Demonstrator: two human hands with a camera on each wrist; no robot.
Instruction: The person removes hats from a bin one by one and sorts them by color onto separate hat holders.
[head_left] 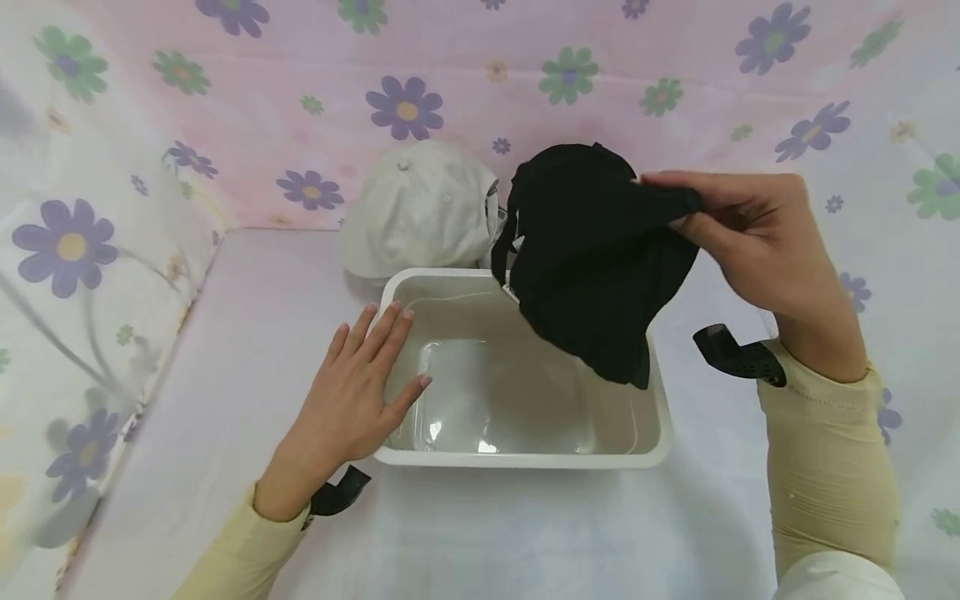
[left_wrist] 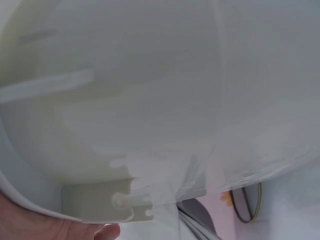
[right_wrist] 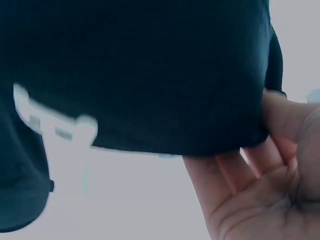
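Note:
My right hand (head_left: 765,237) pinches a black cap (head_left: 592,258) by its edge between thumb and fingers. Held up this way, the cap overlaps the back right part of a white plastic basin (head_left: 517,460) in the head view. Up close in the right wrist view, dark cloth (right_wrist: 150,75) fills the top, with a small white fitting (right_wrist: 57,122) at its lower edge. My left hand (head_left: 348,400) rests on the basin's left rim, fingers straight and spread. Only part of that hand (left_wrist: 55,227) shows in the left wrist view, beside the basin's wall (left_wrist: 150,90).
A white cap (head_left: 420,208) stands behind the basin, against the flowered pink cloth backdrop (head_left: 465,67). Flowered cloth walls (head_left: 67,333) also rise on the left and right. Pale cloth (head_left: 525,533) covers the surface under the basin. A white rounded thing (head_left: 836,577) shows at the bottom right.

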